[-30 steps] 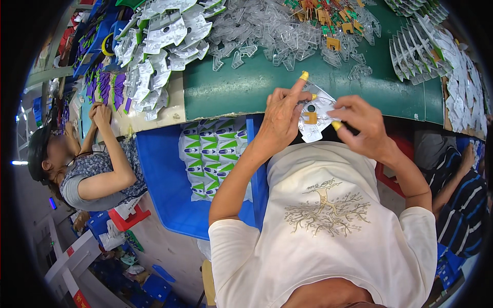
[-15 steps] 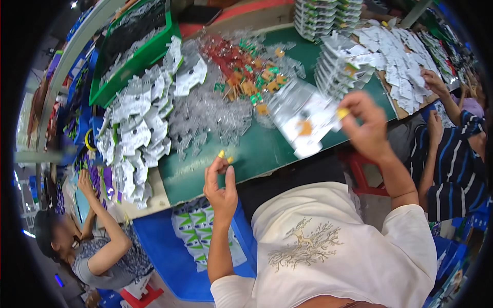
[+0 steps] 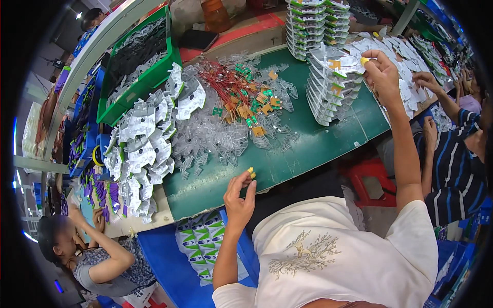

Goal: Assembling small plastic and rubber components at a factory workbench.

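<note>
My right hand (image 3: 382,78) reaches up to a stack of white plastic housings (image 3: 328,105) with green edges. A yellow cover sits on a fingertip, and the fingers pinch the edge of the topmost housing (image 3: 331,62), which has an orange circuit board on it. My left hand (image 3: 239,199) hovers over the front edge of the green table (image 3: 205,190). Its thumb and fingers are apart with nothing between them, and yellow covers show at the fingertips. Nearest to it lies a heap of clear plastic parts (image 3: 210,136).
Small boards with red wires (image 3: 231,84) lie behind the clear parts. White housings (image 3: 141,149) overlap at the left, beside a green crate (image 3: 138,87). A taller stack (image 3: 310,28) stands farther back. Co-workers sit left and right, and a blue bin (image 3: 159,256) holds packed white-and-green parts.
My right hand has carried a white housing up and away from the table's front onto the stack. My left hand has shifted slightly right and down.
</note>
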Tool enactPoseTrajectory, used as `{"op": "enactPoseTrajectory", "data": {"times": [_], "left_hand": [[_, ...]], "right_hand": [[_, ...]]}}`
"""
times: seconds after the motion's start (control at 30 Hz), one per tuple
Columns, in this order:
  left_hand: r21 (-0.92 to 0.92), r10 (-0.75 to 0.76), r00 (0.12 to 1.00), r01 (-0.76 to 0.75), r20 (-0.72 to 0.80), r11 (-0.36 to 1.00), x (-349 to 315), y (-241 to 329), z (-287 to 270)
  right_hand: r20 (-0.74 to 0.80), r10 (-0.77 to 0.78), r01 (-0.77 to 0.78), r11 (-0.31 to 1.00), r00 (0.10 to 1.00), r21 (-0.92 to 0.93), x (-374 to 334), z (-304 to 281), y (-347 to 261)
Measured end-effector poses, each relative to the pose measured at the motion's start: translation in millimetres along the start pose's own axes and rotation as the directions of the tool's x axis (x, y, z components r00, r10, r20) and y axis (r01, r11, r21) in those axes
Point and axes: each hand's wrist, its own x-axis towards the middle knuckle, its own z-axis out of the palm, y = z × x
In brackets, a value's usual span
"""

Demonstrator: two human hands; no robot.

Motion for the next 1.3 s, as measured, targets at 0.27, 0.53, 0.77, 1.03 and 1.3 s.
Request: {"op": "enactPoseTrajectory", "data": {"times": [0.27,0.53,0.77,1.03,1.3], "left_hand": [[-0.028,0.508,0.860,-0.507,0.046,0.861,102,91,38],[-0.117,0.616,0.788,-0.610,0.021,0.784,229,127,96],[0.519,0.387,0.899,-0.434,0.203,0.737,310,29,114],[0.817,0.182,0.976,-0.204,0.123,0.540,327,-14,155],[0.689,0.156,0.803,-0.578,0.575,0.438,256,17,129]], "right_hand": [[-0.040,-0.045,0.048,0.995,0.998,0.088,-4,-7,13],[0.204,0.293,-0.279,0.956,0.934,-0.093,-58,-47,91],[0.319,0.435,-0.469,0.882,0.842,0.034,-86,-13,100],[0.346,0.481,-0.537,0.839,0.806,0.084,-86,7,108],[0.280,0.494,-0.543,0.829,0.823,0.135,-86,3,124]]}}
